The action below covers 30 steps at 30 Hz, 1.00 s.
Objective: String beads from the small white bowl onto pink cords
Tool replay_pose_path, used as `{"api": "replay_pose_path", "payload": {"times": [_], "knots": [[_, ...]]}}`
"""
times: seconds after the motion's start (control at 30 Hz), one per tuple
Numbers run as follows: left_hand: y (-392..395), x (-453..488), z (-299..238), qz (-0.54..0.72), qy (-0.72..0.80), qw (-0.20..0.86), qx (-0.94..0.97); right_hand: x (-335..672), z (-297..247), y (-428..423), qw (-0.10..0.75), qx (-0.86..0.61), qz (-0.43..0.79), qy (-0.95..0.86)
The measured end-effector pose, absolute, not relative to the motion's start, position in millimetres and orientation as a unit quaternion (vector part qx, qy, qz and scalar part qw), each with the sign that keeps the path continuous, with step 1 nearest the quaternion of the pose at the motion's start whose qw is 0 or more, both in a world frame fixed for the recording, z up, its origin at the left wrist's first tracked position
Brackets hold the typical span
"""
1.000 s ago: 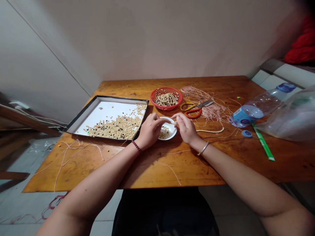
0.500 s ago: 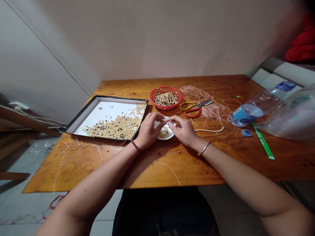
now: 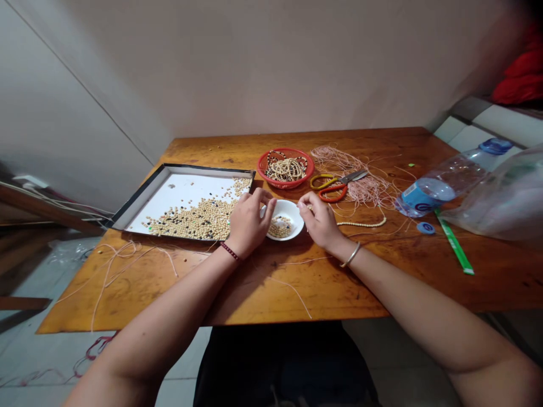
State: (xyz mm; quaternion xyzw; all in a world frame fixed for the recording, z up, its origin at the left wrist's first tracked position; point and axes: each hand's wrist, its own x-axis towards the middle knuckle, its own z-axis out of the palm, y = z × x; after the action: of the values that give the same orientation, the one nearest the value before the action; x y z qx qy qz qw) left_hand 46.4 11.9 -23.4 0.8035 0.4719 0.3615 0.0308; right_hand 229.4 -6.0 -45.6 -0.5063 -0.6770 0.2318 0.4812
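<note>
A white bowl (image 3: pixel 297 230) with small cream and dark beads (image 3: pixel 280 227) in it stands between my hands. My left hand (image 3: pixel 251 220) is at the bowl's left rim, thumb and forefinger brought together in a pinch; anything between them is too small to make out. At the right of the bowl, my right hand (image 3: pixel 318 220) has its fingers curled closed around a string of beads (image 3: pixel 362 225). Some cream beads show at its fingers, and the strand trails out behind the hand to the right across the table.
A shallow black-edged box (image 3: pixel 139 195) of loose beads lies left. Behind the bowl are a red basket (image 3: pixel 311 169) of beaded strands, scissors (image 3: pixel 333 193) and tangled pink thread (image 3: pixel 335 158). A plastic bottle (image 3: pixel 428 192), bottle cap (image 3: pixel 425 228), green strip (image 3: pixel 456 246) and plastic bag (image 3: pixel 500 198) are right.
My hands have come apart from their meeting point over the bowl. The left moved to the left and the right slightly to the right, uncovering the bowl and its beads.
</note>
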Motion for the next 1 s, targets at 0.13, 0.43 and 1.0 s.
{"api": "replay_pose_path", "payload": {"times": [0.13, 0.43, 1.0], "knots": [[13.1, 41.4, -20.1, 0.23, 0.437, -0.032, 0.869, 230.5, -48.7, -2.4, 0.501, -0.515, 0.251, -0.649], [10.2, 42.5, -20.5, 0.116, 0.354, -0.011, 0.928, 228.6, -48.9, -7.4, 0.463, -0.506, 0.243, -0.686], [12.5, 42.2, -21.0, 0.129, 0.344, 0.07, 0.927, 227.6, -43.7, -10.5, 0.435, -0.516, 0.211, -0.707]]}}
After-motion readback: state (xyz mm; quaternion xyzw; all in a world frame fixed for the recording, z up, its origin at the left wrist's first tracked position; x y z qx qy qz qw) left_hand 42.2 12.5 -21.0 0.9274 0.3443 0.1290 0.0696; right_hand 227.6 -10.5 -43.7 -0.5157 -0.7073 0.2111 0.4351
